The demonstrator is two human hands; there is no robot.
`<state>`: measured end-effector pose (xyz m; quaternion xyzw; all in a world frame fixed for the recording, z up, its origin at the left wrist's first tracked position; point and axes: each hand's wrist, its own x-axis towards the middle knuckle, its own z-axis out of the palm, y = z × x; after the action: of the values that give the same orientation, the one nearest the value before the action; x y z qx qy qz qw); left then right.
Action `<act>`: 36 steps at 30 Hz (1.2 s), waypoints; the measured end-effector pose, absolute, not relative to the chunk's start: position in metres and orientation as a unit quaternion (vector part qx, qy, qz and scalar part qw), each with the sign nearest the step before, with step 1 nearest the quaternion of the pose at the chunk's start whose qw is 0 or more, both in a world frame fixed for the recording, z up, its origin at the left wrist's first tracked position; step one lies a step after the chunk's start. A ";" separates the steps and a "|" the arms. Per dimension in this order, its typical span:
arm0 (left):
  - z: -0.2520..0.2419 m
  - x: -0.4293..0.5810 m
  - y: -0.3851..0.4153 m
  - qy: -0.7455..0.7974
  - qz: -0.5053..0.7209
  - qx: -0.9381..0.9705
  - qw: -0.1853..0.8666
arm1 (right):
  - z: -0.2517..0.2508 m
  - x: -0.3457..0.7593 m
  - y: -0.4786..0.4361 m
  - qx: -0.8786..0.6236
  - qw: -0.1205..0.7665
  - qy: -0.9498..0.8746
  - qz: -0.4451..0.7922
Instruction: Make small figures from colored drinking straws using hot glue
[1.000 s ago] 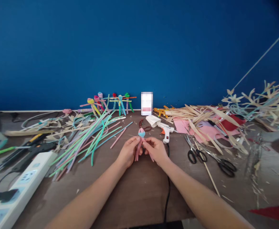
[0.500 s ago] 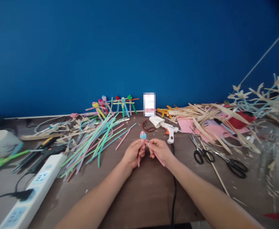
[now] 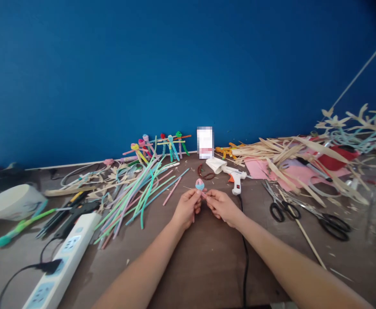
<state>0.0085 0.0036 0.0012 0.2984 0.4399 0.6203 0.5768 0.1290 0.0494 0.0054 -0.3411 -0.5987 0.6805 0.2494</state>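
Observation:
Between my two hands is a small pipe-cleaner figure (image 3: 200, 184) with a round pink and light-blue head pointing up. My left hand (image 3: 187, 209) is closed in a pinch just below the head. From the right, my right hand (image 3: 221, 207) has thumb and fingertips closed on a pink pipe-cleaner strand (image 3: 203, 195) of the same piece. Most of the figure's lower part is hidden by my fingers. Beyond my right hand lie a white glue gun (image 3: 237, 182) and a dark red bead bracelet (image 3: 206, 173).
Left of my hands is a pile of pastel pipe cleaners (image 3: 133, 193), with a power strip (image 3: 64, 262) nearer. Several pipe-cleaner figures (image 3: 171, 146) stand by the blue wall. At right are scissors (image 3: 279, 206), a second pair (image 3: 334, 223) and dry husk strips (image 3: 271, 150).
The whole scene has shifted a little to the right as my head turned left. Both hands keep their pinch; the pink strands hanging under them now show less.

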 end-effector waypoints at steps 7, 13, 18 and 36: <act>0.001 0.011 0.003 0.451 0.588 0.319 0.591 | 0.001 0.130 0.052 -0.344 0.275 -0.637 0.632; 0.001 0.012 0.003 0.439 0.607 0.299 0.591 | 0.006 0.127 0.049 -0.338 0.276 -0.595 0.676; 0.002 0.009 0.002 0.415 0.600 0.287 0.621 | 0.010 0.128 0.049 -0.334 0.248 -0.538 0.733; 0.003 -0.001 0.008 0.412 0.680 0.202 0.572 | 0.013 0.139 0.058 -0.330 0.220 -0.544 0.739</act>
<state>-0.0015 0.0082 0.0028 0.2021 0.4122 0.6798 0.5719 0.1387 0.0575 0.0134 -0.3303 -0.5441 0.7391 0.2203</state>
